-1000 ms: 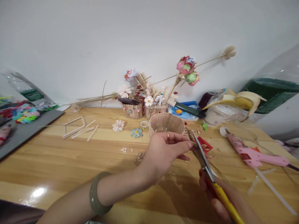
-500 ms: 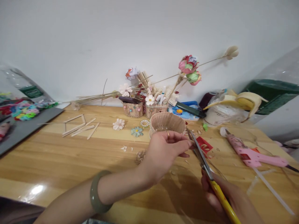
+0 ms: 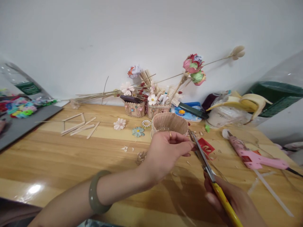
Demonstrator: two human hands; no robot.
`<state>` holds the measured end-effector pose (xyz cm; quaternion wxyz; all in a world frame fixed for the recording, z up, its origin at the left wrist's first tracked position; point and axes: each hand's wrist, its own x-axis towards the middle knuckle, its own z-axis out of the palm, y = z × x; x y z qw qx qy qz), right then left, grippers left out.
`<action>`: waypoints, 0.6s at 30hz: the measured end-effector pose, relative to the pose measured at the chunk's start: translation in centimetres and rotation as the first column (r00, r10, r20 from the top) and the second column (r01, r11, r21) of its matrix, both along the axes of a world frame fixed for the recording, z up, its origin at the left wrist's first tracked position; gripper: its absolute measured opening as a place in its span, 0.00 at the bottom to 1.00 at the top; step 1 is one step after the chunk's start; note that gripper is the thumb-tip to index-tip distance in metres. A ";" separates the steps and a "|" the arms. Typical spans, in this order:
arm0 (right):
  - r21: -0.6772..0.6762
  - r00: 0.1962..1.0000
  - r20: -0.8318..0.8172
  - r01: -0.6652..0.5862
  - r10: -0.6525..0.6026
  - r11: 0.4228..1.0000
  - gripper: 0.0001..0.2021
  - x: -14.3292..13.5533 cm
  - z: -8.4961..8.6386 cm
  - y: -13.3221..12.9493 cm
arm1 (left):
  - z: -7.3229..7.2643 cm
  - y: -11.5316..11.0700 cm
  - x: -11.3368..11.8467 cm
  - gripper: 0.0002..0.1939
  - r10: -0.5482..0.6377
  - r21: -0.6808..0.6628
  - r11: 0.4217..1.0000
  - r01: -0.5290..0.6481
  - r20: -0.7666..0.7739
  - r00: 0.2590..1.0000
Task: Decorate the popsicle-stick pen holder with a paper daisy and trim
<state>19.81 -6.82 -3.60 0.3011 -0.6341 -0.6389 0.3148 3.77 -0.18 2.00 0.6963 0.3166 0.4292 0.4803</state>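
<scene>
My right hand [image 3: 227, 195] grips a pair of yellow-handled scissors [image 3: 208, 170], whose blades point up and to the left. At the blades, the fingers of my left hand [image 3: 169, 151] are pinched together on something small that I cannot make out. Just behind the left hand stands a round wooden-stick basket [image 3: 170, 123], partly covered by the fingers. Beneath the wrist lies a small heap of brownish clippings [image 3: 141, 157]. A red piece with a cut-out [image 3: 206, 147] lies right beside the blades.
A pink glue gun [image 3: 255, 157] lies at the right. Two decorated stick pots [image 3: 134, 109] with flowers stand by the wall. Craft sticks [image 3: 79, 126], a pale flower [image 3: 119, 124] and a blue flower [image 3: 138, 131] are on the left. A peeled banana [image 3: 248, 102] rests at the back right.
The view has shifted slightly. Both hands hold nearly the same pose, and the scissor blades look a little closer together by the left fingertips.
</scene>
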 end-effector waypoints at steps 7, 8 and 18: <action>-0.040 0.999 0.032 -0.008 0.009 0.999 0.24 0.2 0.1 0.0 | -0.1 0.1 -0.1 0.05 -0.001 0.005 1.000 0.001 -0.032 0.999; -0.046 0.999 0.038 -0.010 0.012 0.999 0.23 0.3 0.0 0.1 | -0.1 0.1 -0.2 0.05 -0.003 0.007 1.000 0.004 -0.036 0.999; -0.082 0.998 0.069 0.020 -0.015 0.996 0.23 0.5 0.1 0.2 | -0.2 0.2 -0.1 0.05 -0.020 0.013 1.000 0.022 -0.113 0.993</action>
